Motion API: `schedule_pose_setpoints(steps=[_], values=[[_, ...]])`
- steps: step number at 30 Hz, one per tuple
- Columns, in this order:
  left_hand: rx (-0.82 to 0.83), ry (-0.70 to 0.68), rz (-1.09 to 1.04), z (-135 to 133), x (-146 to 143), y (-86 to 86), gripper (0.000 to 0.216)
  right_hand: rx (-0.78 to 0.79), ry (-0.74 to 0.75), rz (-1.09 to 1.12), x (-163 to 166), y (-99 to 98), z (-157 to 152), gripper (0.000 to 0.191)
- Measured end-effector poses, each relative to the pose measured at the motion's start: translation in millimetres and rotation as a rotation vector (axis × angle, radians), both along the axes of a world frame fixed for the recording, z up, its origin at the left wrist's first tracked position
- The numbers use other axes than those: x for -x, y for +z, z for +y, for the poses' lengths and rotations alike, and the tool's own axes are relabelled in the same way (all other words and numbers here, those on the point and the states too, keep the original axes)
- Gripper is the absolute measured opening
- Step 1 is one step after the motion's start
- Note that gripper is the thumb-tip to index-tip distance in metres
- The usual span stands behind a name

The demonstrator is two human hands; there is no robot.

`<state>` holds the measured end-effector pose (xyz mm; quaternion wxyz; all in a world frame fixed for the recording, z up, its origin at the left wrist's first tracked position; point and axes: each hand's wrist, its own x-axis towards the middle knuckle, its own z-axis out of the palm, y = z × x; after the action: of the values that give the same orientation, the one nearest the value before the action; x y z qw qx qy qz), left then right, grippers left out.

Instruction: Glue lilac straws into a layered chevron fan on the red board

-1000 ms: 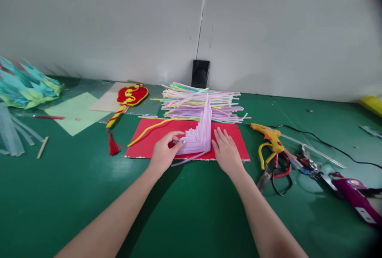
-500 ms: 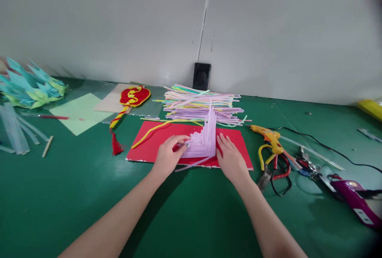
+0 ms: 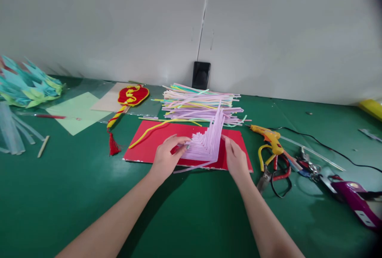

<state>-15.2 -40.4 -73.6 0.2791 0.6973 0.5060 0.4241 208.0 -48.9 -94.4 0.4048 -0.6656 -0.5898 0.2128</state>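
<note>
An L-shaped piece made of lilac straws (image 3: 205, 142) lies on a red card sheet (image 3: 149, 144) on the green table. My left hand (image 3: 166, 158) pinches the left ends of its horizontal straws. On the piece's right edge rests my right hand (image 3: 235, 158), fingers together and extended against the straws. A loose lilac straw (image 3: 191, 167) pokes out under the piece at the card's front edge. A yellow straw (image 3: 149, 130) curves across the card's left part.
A pile of pastel straws (image 3: 199, 105) lies behind the card, before a black phone (image 3: 201, 75). A yellow glue gun (image 3: 268, 135), pliers and scissors (image 3: 276, 172) and a purple tool (image 3: 356, 202) lie to the right. A red tasselled ornament (image 3: 128, 99), papers and teal paper shapes (image 3: 26, 85) lie left.
Both hands have turned the straw piece so its upright arm leans to the right. My right hand has shifted right and rolled onto its edge.
</note>
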Motion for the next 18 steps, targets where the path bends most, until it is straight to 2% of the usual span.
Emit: schedule_pose_setpoints(steps=[4,8,11,15,18], values=[[0.021,0.009,0.003,0.4,0.7,-3.0,0.018,0.025,0.019,0.363,-1.1,6.5,3.5,0.039],[0.085,-0.041,-0.015,-3.2,-2.0,0.9,0.018,0.032,0.099,0.597,3.7,5.9,4.7,0.042],[0.188,-0.087,-0.106,-6.3,-4.9,4.8,0.033,0.007,0.145,0.742,7.7,8.0,2.8,0.033],[0.342,-0.200,-0.298,-6.6,-7.5,4.1,0.044,0.020,0.185,0.825,11.3,14.8,-1.4,0.027],[0.387,-0.208,-0.237,-6.6,-9.3,1.9,0.043,0.059,0.254,0.772,16.2,18.1,-4.0,0.028]])
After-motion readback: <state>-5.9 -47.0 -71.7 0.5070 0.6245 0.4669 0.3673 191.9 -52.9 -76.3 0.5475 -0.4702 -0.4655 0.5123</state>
